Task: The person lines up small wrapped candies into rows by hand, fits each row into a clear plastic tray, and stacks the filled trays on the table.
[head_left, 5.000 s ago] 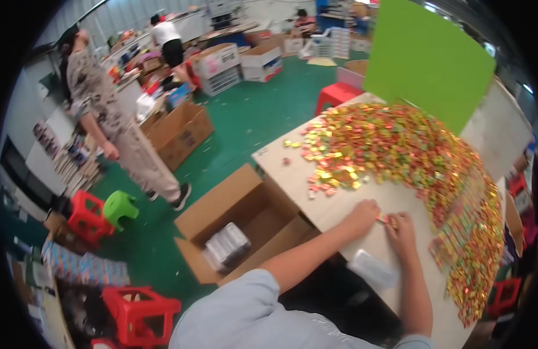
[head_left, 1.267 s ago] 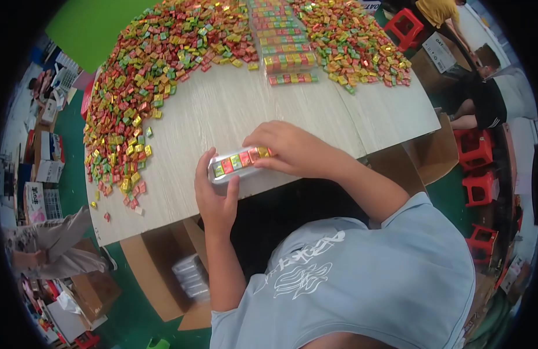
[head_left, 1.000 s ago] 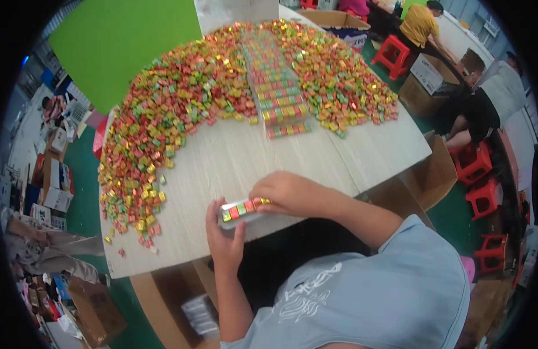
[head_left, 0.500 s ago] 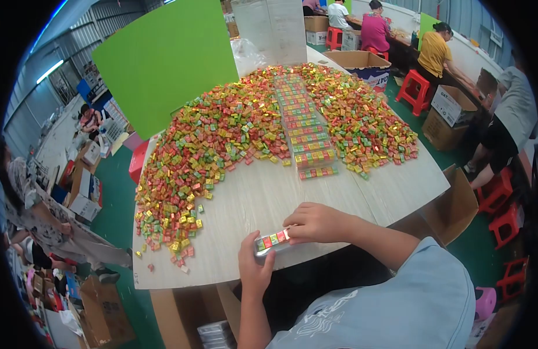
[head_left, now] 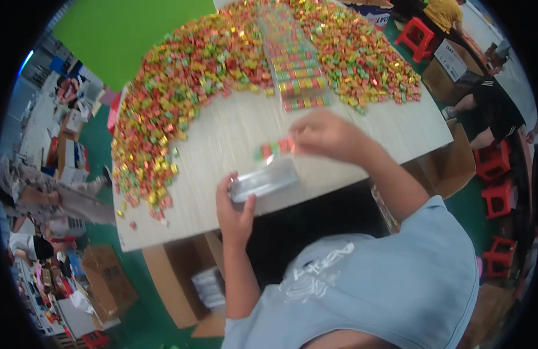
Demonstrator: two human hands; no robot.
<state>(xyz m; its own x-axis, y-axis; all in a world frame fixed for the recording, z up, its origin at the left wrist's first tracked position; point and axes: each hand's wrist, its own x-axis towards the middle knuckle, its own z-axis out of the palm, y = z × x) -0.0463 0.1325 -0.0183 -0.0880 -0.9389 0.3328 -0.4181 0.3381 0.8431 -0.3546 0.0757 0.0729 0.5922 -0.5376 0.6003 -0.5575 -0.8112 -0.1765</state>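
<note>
My left hand (head_left: 237, 214) is wrapped round one end of a clear plastic box (head_left: 266, 181), with the thumb along its near side. The box looks empty inside, though glare and blur soften it. Above and behind it, my right hand (head_left: 327, 136) pinches the right end of a short row of red, green and yellow wrapped candies (head_left: 276, 148). The row is blurred and apart from the box. Beyond my hands, a line of clear packs with rows of candies (head_left: 304, 87) runs away across the table.
Large heaps of loose wrapped candies (head_left: 205, 70) cover the far and left parts of the pale table (head_left: 222, 139). A green panel (head_left: 117, 41) stands behind. Below the front edge, an open carton (head_left: 181, 279) holds clear boxes (head_left: 209, 288). Red stools (head_left: 497, 198) and people are at the sides.
The row of candies, earlier at the box, is now lifted away from it in my right hand. My left hand still grips the box. The camera has tilted downward.
</note>
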